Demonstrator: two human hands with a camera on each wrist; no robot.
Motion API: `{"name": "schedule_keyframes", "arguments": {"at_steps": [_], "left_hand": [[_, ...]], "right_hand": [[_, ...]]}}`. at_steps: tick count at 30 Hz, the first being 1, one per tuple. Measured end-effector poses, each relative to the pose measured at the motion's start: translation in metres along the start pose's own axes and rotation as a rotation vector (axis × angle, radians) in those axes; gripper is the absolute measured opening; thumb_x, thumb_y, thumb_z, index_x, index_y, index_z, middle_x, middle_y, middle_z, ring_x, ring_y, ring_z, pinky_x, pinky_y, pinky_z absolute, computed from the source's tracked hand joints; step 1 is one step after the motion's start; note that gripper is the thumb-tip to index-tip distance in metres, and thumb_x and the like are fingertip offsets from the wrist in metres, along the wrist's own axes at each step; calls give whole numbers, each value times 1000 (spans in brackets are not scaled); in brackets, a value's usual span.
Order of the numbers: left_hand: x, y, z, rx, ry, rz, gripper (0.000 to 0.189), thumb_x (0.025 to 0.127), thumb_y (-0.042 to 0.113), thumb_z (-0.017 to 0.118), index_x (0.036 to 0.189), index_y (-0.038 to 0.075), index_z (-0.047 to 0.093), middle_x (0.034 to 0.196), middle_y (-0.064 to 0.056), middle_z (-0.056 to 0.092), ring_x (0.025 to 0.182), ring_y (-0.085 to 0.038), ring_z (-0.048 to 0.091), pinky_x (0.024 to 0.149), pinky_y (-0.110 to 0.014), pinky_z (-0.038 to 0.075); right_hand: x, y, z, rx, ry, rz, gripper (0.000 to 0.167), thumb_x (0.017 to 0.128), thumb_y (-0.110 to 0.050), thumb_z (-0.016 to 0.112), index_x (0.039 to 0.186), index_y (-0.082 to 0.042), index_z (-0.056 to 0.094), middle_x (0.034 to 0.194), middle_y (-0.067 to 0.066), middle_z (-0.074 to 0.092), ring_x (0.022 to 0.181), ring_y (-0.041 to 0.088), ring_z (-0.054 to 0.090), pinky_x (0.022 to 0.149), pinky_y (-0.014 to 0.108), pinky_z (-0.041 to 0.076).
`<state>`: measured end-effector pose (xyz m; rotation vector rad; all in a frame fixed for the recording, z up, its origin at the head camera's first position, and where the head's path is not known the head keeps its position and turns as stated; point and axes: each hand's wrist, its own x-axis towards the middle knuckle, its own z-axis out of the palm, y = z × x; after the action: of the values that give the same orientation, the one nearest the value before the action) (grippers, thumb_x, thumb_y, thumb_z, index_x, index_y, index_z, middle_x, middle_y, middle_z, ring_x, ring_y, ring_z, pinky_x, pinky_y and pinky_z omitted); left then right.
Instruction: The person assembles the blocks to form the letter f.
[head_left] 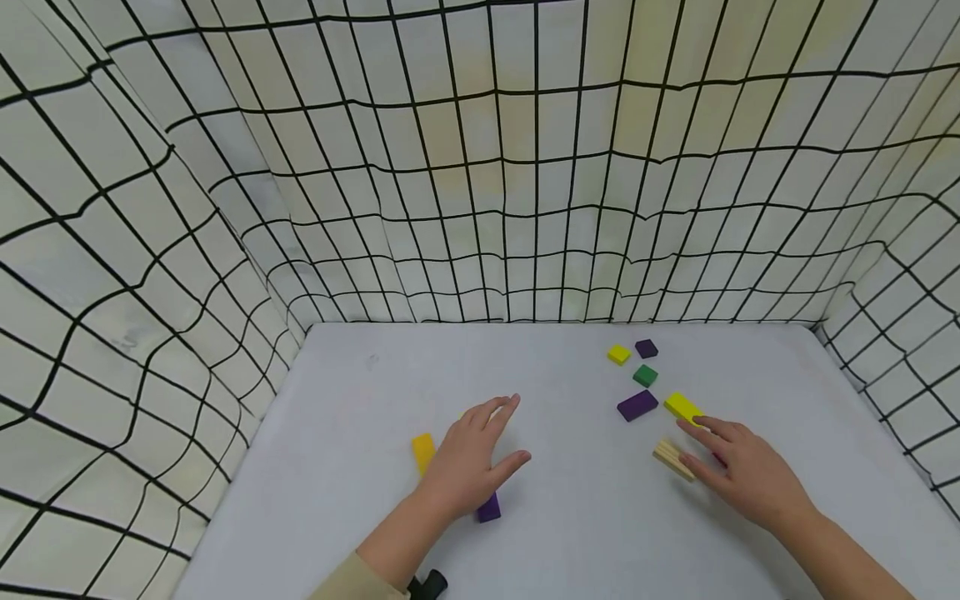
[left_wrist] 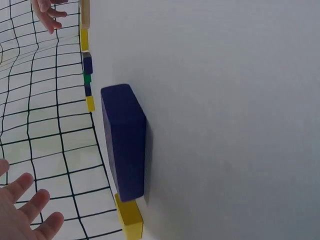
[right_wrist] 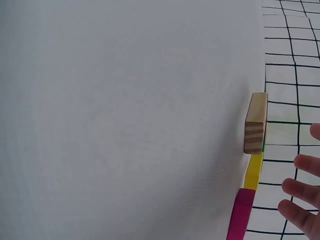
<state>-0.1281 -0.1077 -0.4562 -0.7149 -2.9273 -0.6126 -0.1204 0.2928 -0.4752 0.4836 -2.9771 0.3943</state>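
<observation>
Both hands (head_left: 474, 457) (head_left: 753, 479) splay, seemingly empty; nearby lie a smooth purple block (left_wrist: 125, 145) and a grained wooden bar (right_wrist: 255, 122).

Hands (head_left: 468, 454) (head_left: 750, 477) apart, fingers (left_wrist: 36, 205) loosely extended

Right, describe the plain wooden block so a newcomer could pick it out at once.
On the white table, toward its right side, find the right hand. By its thumb lies the oblong wooden block. Bare, pale grain sets it apart: every other block in view, like the yellow block beyond it, is coloured.
</observation>
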Motion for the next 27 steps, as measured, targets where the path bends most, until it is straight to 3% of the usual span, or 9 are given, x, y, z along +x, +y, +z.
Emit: {"name": "schedule_keyframes", "arguments": {"at_steps": [7,13,21,27], "left_hand": [[14,18,17,-88,-111,2,75,98,64,41,160,30,16,155,-3,38,139,-24,38,112,-44,35],[23,31,31,-169,-206,-46,75,97,62,47,159,36,15,155,0,38,140,-23,39,113,-43,35],[41,46,44,-241,-257,-86,74,97,55,55,159,30,23,140,5,54,129,-16,50,106,-38,43],[54,54,50,-229,-277,-103,73,95,56,56,157,31,27,130,8,59,116,-11,56,100,-34,47]], "right_hand": [[-3,-1,5,61,-45,48,57,95,-57,57,138,-21,61,133,17,59,122,41,52,95,62,45],[-4,-3,7,84,-90,91,59,94,-61,54,136,-21,62,132,16,60,121,41,54,88,63,49],[-2,-3,9,67,-112,103,55,94,-56,59,133,-19,65,127,15,63,118,40,57,87,62,50],[-1,-5,10,81,-114,99,50,93,-52,64,132,-20,66,125,13,65,116,39,58,87,61,50]]}}
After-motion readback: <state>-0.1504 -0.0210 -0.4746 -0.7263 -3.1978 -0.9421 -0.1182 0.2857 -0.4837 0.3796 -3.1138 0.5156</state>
